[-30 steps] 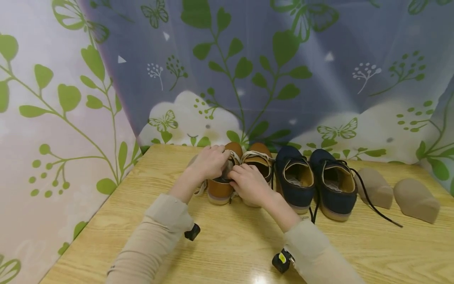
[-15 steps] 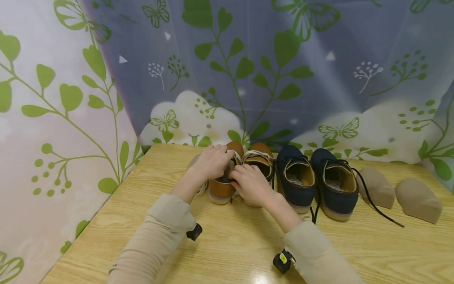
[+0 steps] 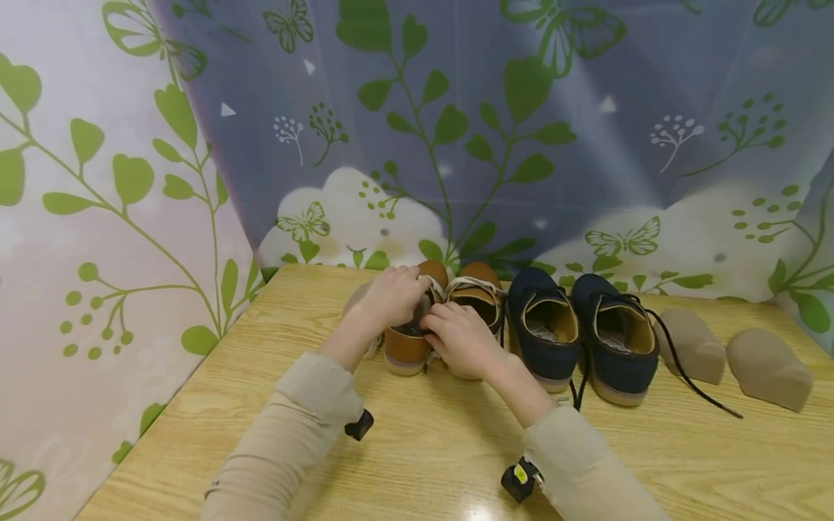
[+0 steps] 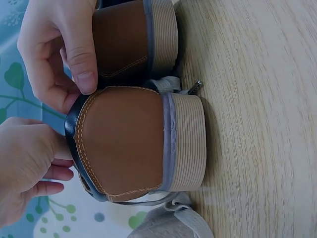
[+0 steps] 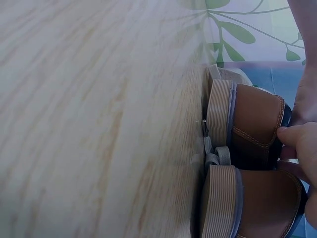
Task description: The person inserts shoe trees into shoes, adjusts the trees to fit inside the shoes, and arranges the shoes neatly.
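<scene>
A tan-brown lace-up shoe (image 3: 402,351) stands with its heel toward me, the leftmost of the row. My left hand (image 3: 396,295) is over its opening; the left wrist view shows a finger reaching in behind the dark collar and other fingers curled beside it. What those fingertips hold I cannot tell. From the right, my right hand (image 3: 461,336) pinches the collar at the heel, thumb on the outer edge, in front of the matching brown shoe (image 4: 121,37). A greyish shape (image 3: 418,312) shows inside the opening between the hands.
Two navy shoes (image 3: 544,365) with loose black laces stand to the right. Beyond them lie two beige rounded blocks (image 3: 769,365). A similar pale shape (image 3: 355,298) is partly hidden behind my left hand. The wooden table (image 3: 417,449) ends at a patterned cloth backdrop.
Both hands stay at the same brown shoe with almost no movement. The head view has shifted very slightly, and the shoes keep their places.
</scene>
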Demonstrator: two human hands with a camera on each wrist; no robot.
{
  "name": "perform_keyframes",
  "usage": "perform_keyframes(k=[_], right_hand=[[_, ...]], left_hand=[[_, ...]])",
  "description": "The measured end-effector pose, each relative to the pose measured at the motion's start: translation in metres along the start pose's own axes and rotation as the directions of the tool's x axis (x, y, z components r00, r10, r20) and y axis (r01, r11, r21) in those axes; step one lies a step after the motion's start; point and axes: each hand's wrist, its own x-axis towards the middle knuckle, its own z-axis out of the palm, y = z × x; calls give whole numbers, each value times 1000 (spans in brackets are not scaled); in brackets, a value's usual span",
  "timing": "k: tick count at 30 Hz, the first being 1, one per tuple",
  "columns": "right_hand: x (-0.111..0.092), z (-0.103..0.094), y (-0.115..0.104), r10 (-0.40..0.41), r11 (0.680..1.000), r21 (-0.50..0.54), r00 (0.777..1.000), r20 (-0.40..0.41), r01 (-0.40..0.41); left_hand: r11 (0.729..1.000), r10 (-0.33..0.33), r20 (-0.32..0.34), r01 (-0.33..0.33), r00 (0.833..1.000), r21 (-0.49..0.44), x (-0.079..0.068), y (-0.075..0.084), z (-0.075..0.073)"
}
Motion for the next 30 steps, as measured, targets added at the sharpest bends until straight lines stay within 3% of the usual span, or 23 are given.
perform_keyframes(k=[11,18,30], right_hand=[[-1,1,0,6,1000,18,1000,-3,-6],[-1,0,0,0,1000,18,1000,6,0],[-2,0,0,-13,1000,8,1000,-4,13]], left_hand=[[999,-3,-46,5,999,45,0,2,2],[997,-50,-45,52,998,51,-1,4,3],[994,-59,-39,63,997,86,0,7,4]])
